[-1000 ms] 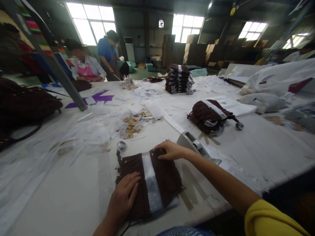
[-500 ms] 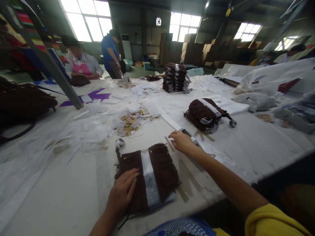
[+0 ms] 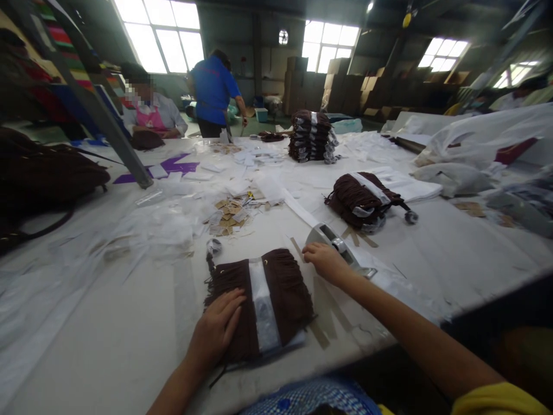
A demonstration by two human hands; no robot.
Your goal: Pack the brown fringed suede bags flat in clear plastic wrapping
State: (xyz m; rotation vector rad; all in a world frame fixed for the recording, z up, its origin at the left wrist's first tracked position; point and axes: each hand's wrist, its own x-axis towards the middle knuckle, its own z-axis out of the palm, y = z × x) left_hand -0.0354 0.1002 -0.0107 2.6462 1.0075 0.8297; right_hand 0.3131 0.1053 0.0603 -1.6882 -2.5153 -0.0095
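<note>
A dark brown fringed bag (image 3: 287,300) lies on the table in front of me, with a whitish translucent band (image 3: 263,305) around its middle. My left hand (image 3: 220,325) rests flat on the bag's left part, fingers stretched out. To the right of the bag, my right hand (image 3: 326,262) is beside a grey tape dispenser (image 3: 358,262). Its fingers are bent and close together, fingertips low. Whatever they may pinch is too small to make out. From the bag's upper left corner sticks a strap end wrapped in clear plastic (image 3: 213,248).
Another banded brown bag (image 3: 363,199) lies beyond the dispenser, and a stack of them (image 3: 311,138) stands farther back. Brown tags (image 3: 233,216) and plastic scraps lie mid-table. A slanted metal post (image 3: 116,127) rises at left. Two people (image 3: 213,92) are across the table.
My right hand has drawn off the tape dispenser toward me, and its fingers have curled. My left hand stays on the bag. The person in blue has turned and bent over.
</note>
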